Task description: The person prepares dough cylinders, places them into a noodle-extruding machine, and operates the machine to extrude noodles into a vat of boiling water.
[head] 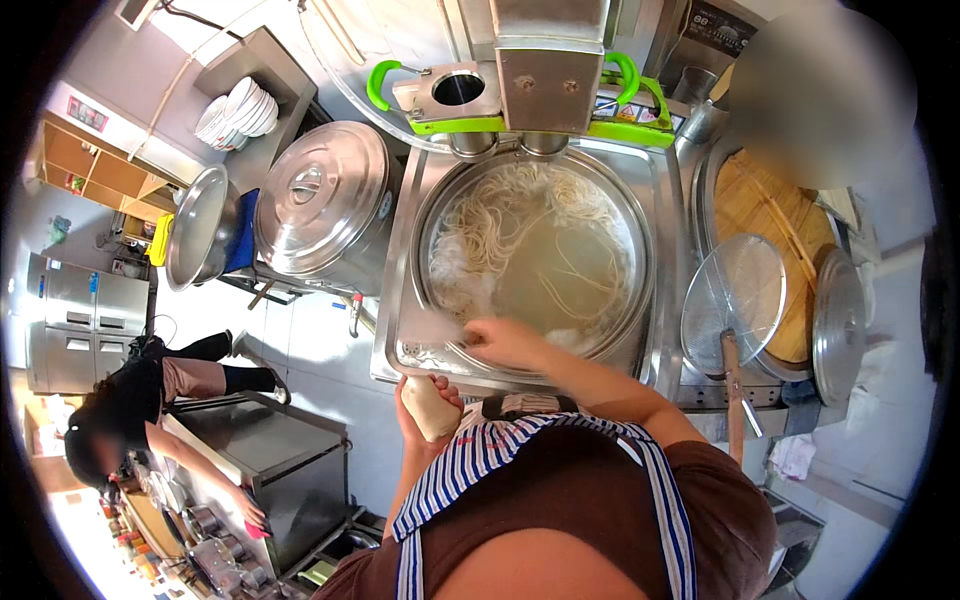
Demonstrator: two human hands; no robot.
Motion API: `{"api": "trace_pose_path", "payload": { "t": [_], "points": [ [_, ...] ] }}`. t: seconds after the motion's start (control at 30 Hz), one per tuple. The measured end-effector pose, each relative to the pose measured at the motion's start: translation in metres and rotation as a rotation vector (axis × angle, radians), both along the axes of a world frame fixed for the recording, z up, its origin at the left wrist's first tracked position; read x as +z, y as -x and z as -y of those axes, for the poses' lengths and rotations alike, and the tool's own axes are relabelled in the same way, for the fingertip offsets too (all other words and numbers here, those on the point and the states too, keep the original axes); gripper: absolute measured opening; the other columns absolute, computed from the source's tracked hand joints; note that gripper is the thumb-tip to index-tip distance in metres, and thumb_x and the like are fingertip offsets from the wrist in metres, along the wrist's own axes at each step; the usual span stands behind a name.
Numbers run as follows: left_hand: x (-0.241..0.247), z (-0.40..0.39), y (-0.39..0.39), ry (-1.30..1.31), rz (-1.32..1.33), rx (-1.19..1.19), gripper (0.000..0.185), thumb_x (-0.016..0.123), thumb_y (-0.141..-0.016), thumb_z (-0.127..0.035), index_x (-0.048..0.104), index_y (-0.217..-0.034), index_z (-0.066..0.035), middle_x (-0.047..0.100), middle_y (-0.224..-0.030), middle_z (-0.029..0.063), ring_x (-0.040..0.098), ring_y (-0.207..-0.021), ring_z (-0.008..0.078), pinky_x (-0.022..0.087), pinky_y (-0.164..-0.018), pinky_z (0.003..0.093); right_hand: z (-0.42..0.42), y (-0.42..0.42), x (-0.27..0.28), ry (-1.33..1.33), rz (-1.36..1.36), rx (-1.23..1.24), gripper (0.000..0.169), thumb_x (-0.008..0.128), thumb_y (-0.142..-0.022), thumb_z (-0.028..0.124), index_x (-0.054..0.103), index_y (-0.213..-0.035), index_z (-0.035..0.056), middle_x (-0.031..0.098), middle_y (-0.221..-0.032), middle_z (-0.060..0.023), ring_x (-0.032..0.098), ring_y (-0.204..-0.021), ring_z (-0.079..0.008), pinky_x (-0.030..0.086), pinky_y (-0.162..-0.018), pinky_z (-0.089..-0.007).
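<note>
Palm up near the apron, my left hand (437, 409) holds a pale lump of dough (430, 409). My right hand (495, 341) is over the near left rim of a large round pot of cloudy water (581, 251), its fingers closed around a motion-blurred object, perhaps a blade (431, 328). What exactly that object is cannot be told. Pale noodles (487, 217) lie in the water, thickest along the far and left sides, with white foam at the edge. A steel noodle press with green handles (547, 82) stands at the pot's far side.
Left of the pot stands a lidded steel stockpot (322, 199), with a steel basin (199, 229) and stacked bowls (251, 109) beyond. A mesh strainer (733, 300) and a round wooden lid (757, 210) are at right. Another person (127, 405) leans over a steel counter (262, 435) at lower left.
</note>
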State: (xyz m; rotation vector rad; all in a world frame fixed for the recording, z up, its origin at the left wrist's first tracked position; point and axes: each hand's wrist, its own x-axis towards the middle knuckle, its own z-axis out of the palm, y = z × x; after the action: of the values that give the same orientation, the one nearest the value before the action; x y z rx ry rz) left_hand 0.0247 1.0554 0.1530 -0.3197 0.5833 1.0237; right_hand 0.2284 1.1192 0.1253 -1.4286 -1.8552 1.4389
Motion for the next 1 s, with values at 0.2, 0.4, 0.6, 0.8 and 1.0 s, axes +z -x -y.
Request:
{"api": "trace_pose_path", "payload": {
  "t": [0.2,0.4,0.6,0.8,1.0],
  "points": [
    [0.006,0.0,0.01,-0.195,0.049,-0.006,0.043,0.046,-0.086,-0.044,0.055,-0.089,-0.003,0.046,-0.076,0.0069,0.044,-0.065,0.0179,0.041,-0.06,0.0306,0.018,0.108,-0.086,-0.271,0.142,0.148,0.042,0.06,-0.078,0.022,0.05,-0.113,0.0014,0.059,-0.094,-0.0167,0.058,-0.091,-0.0324,0.047,-0.071,-0.0395],
    [0.004,0.012,0.03,-0.163,0.045,0.048,0.043,0.044,-0.086,-0.048,0.055,-0.084,-0.006,0.048,-0.074,0.0061,0.044,-0.063,0.0181,0.041,-0.059,0.0307,0.029,0.106,-0.11,-0.758,0.46,0.189,0.041,0.05,-0.083,0.019,0.049,-0.119,0.0006,0.057,-0.099,-0.0145,0.057,-0.091,-0.0294,0.05,-0.07,-0.0402],
    [-0.003,0.01,0.031,-0.131,0.098,0.07,0.043,0.047,-0.085,-0.049,0.054,-0.081,-0.007,0.049,-0.073,0.0054,0.047,-0.063,0.0173,0.044,-0.06,0.0313,-0.022,-0.024,0.056,-0.468,0.044,0.125,0.028,0.057,-0.084,0.022,0.061,-0.109,0.0102,0.06,-0.096,-0.0161,0.06,-0.085,-0.0313,0.048,-0.075,-0.04],
    [-0.005,0.004,0.023,-0.072,0.058,0.042,0.041,0.047,-0.084,-0.048,0.052,-0.078,-0.008,0.048,-0.074,0.0059,0.046,-0.064,0.0192,0.043,-0.059,0.032,-0.148,-0.193,0.307,-1.578,0.291,-0.913,0.015,0.054,-0.088,0.007,0.062,-0.099,0.0018,0.06,-0.087,-0.0115,0.061,-0.076,-0.0208,0.049,-0.07,-0.0318],
    [0.01,-0.006,0.005,-0.098,0.173,-0.001,0.047,0.046,-0.082,-0.049,0.049,-0.078,-0.002,0.047,-0.075,0.0086,0.046,-0.064,0.0211,0.042,-0.059,0.0344,-0.22,-0.25,0.338,-1.511,0.866,-0.979,0.031,0.062,-0.076,0.014,0.059,-0.107,0.006,0.06,-0.094,-0.0137,0.056,-0.092,-0.0317,0.047,-0.079,-0.0416]
  ]
}}
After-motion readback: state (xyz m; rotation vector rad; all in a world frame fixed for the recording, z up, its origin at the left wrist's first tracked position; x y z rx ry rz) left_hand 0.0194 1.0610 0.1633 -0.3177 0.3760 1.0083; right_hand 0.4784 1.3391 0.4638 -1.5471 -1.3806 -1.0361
